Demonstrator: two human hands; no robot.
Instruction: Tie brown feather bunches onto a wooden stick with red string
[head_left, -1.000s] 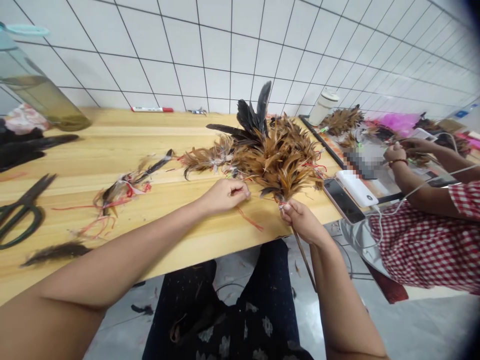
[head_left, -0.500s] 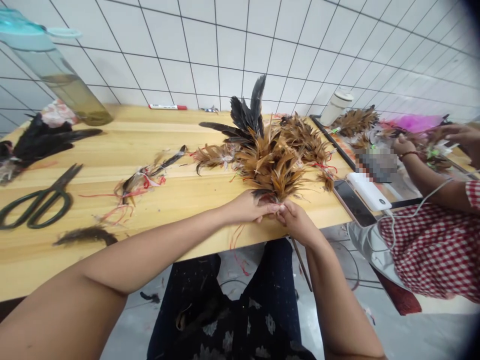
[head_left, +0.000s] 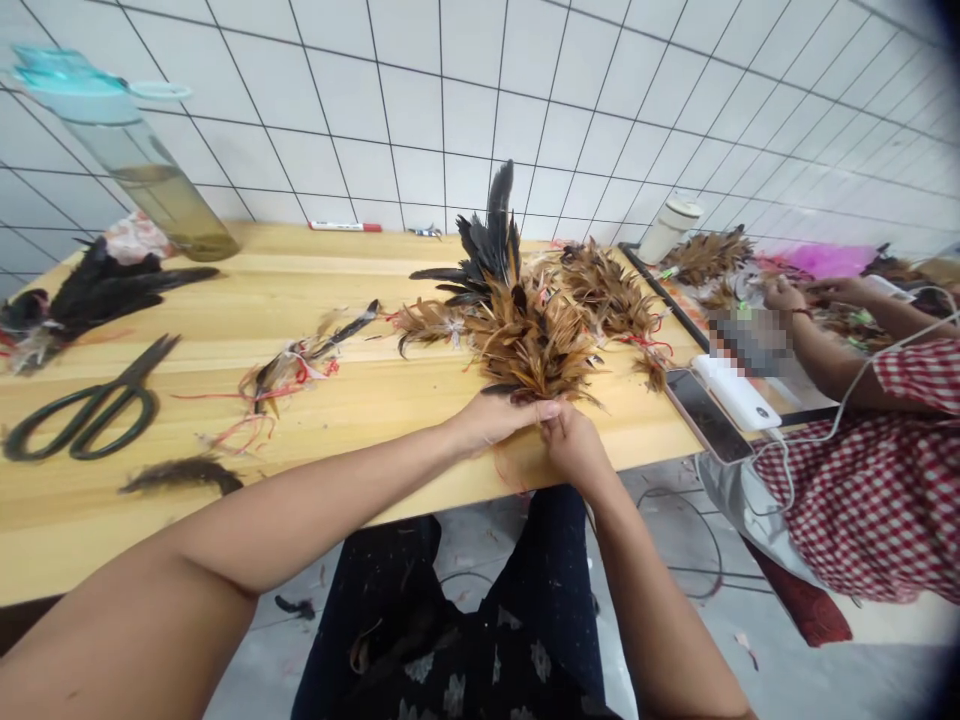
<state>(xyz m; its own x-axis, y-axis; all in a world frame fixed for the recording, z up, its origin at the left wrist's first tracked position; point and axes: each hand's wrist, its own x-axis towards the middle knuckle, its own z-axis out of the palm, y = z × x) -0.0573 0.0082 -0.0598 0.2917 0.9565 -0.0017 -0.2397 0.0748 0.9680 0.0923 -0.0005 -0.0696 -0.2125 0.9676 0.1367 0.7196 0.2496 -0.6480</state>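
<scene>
A feather duster (head_left: 529, 335) of brown feathers with black plumes at its tip points away from me over the table. My left hand (head_left: 502, 418) is closed at the base of its feathers, the thumb pressed toward the other hand. Tight against it, my right hand (head_left: 574, 445) is closed round the handle end, its fingers curled; the stick itself is mostly hidden. Red string hangs near the hands at the table's edge. Loose brown feather bundles (head_left: 611, 290) lie just behind the duster. A small bundle tied with red string (head_left: 292, 365) lies to the left.
Scissors (head_left: 101, 405), black feathers (head_left: 105, 290) and a water bottle (head_left: 161, 190) occupy the left side. A marker (head_left: 345, 227) lies by the tiled wall. At right are a phone (head_left: 709, 415), a white power bank (head_left: 735, 392) and a co-worker's hands (head_left: 787, 298) among feathers.
The duster has turned slightly in my hands, and its stick, which showed below my right hand, is now mostly hidden. The co-worker's hands have come closer together. My view has shifted a little.
</scene>
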